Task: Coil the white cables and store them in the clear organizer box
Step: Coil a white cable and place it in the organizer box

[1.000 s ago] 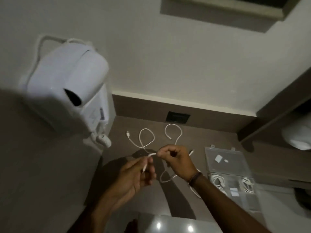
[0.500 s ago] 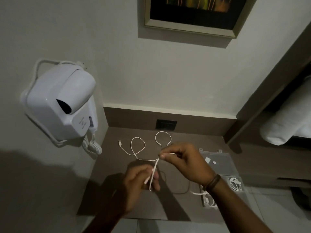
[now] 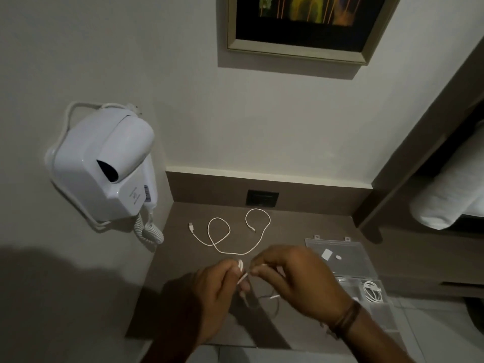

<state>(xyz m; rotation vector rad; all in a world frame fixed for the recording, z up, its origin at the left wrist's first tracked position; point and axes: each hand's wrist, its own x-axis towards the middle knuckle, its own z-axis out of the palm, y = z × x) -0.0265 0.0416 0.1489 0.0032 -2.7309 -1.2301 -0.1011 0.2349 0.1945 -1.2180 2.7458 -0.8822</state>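
A loose white cable lies in loops on the brown counter, a plug at each end. Nearer to me, my left hand pinches a loop of a second white cable. My right hand grips the same cable just to the right, fingertips almost touching the left. Its slack hangs below, between the hands. The clear organizer box lies open to the right. A coiled white cable sits in a right compartment.
A white wall-mounted hair dryer with a curly cord hangs at the left. A dark socket plate is set in the backsplash. A framed picture hangs above. A rolled white towel lies on a shelf at right.
The view tilted upward, showing more of the picture. My hands came closer together and lower, and a loop of the cable now sits in the left hand's fingers.
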